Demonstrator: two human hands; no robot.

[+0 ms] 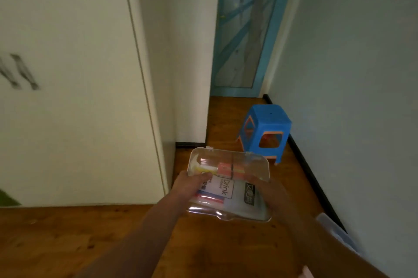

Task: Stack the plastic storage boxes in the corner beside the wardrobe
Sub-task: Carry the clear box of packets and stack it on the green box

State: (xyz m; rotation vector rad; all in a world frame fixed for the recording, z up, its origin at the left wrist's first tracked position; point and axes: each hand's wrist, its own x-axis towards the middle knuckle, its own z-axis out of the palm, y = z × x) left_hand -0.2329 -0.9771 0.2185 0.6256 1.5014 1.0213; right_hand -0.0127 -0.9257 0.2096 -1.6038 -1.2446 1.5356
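Left hand (190, 183) curled round the left edge of a clear plastic box (228, 187), right hand (267, 191) gripping its right edge. Held above the wooden floor (67, 243), near the white wardrobe (79, 119), with a blue stool (267, 128) beyond.

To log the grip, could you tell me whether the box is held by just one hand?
No, the left hand and the right hand each grip a side of the box.
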